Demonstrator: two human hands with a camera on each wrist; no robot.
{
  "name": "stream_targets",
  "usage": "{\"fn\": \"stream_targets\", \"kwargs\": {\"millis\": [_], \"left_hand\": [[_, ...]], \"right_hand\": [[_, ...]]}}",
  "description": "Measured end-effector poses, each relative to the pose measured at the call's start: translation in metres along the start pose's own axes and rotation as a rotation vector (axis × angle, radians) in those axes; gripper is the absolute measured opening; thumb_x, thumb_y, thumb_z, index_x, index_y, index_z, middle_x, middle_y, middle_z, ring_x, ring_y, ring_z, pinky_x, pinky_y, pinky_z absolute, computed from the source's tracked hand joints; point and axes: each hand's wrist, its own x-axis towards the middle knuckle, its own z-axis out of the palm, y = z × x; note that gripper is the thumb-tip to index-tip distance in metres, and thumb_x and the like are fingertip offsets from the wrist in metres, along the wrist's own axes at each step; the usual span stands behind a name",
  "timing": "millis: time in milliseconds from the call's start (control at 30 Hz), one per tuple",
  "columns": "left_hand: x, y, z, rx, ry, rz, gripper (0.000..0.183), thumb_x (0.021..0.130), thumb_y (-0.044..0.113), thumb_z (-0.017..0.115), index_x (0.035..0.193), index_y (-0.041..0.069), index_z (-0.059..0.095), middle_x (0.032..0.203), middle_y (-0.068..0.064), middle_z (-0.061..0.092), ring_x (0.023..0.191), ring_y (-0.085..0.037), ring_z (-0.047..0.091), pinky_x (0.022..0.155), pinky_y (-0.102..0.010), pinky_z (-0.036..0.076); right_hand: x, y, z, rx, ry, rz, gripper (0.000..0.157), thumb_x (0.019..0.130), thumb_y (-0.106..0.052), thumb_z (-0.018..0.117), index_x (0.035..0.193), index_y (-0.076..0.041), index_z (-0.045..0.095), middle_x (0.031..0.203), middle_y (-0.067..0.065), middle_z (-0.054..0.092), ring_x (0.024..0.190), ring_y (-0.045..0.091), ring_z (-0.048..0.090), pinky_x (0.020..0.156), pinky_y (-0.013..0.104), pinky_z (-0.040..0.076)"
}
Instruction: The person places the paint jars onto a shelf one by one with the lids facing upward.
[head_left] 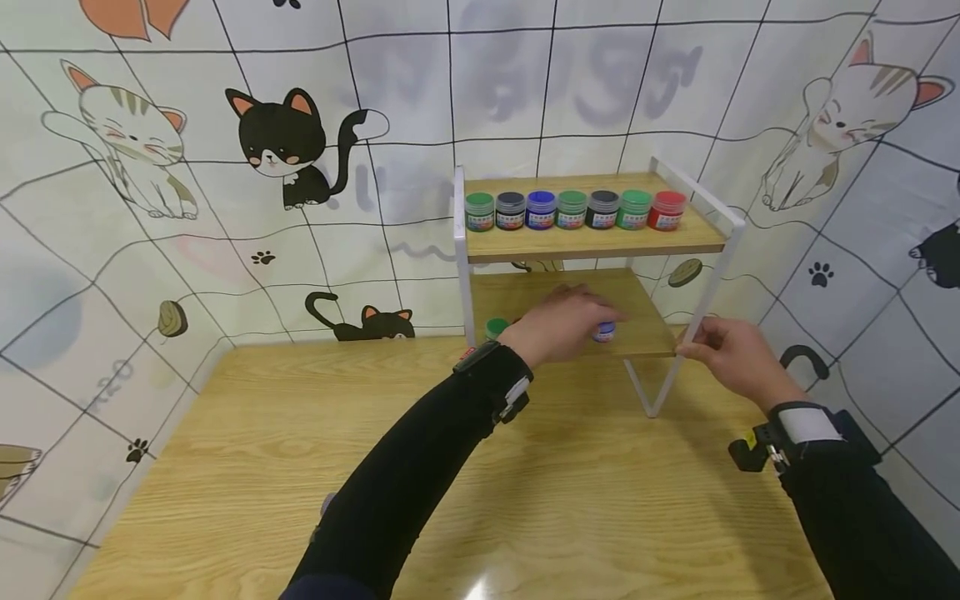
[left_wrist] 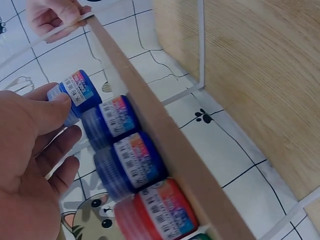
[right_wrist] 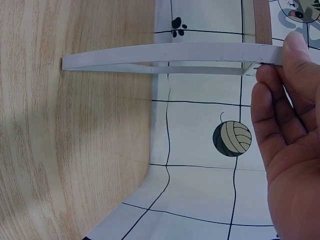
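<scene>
On the lower board (head_left: 637, 308) of a small two-tier shelf, my left hand (head_left: 558, 323) pinches a blue-lidded paint jar (left_wrist: 82, 92) between thumb and fingers. That jar stands at the right end of a row. Beside it in the left wrist view come a blue jar (left_wrist: 117, 118), another blue jar (left_wrist: 137, 162) and a red jar (left_wrist: 162, 210). A green jar (head_left: 496, 328) shows at the row's left end in the head view; my hand hides the jars between. With thumb and fingertips, my right hand (head_left: 738, 358) grips the white shelf frame (right_wrist: 175, 52) near the lower board's right front corner.
Several paint jars with green, black, blue and red lids line the upper board (head_left: 585, 242); the red-lidded jar (head_left: 667, 210) is rightmost. The shelf stands on a wood-grain table (head_left: 337, 433), against a cat-patterned cloth backdrop (head_left: 405, 192) that also rises at both sides.
</scene>
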Motion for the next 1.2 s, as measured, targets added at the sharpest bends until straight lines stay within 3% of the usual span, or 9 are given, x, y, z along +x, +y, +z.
{"fn": "stream_targets", "kwargs": {"millis": [667,1200], "left_hand": [[0.013,0.004,0.018,0.128,-0.059,-0.065,0.051,0.097,0.022,0.056,0.144,0.032,0.04,0.146,0.01,0.044,0.136,-0.017,0.033,0.115,-0.042,0.024],[0.012,0.009,0.015,0.14,-0.083,-0.087,0.052,0.097,0.017,0.055,0.145,0.031,0.04,0.147,0.008,0.042,0.137,-0.018,0.031,0.116,-0.042,0.024]], "right_hand": [[0.0,0.002,0.0,0.008,-0.002,-0.016,0.019,0.091,-0.021,0.066,0.092,-0.002,0.065,0.08,0.01,0.065,0.083,0.03,0.058,0.068,0.044,0.048],[0.0,0.003,0.0,0.024,-0.006,0.003,0.018,0.092,-0.02,0.065,0.093,-0.002,0.065,0.085,0.013,0.066,0.085,0.03,0.059,0.071,0.045,0.048]]}}
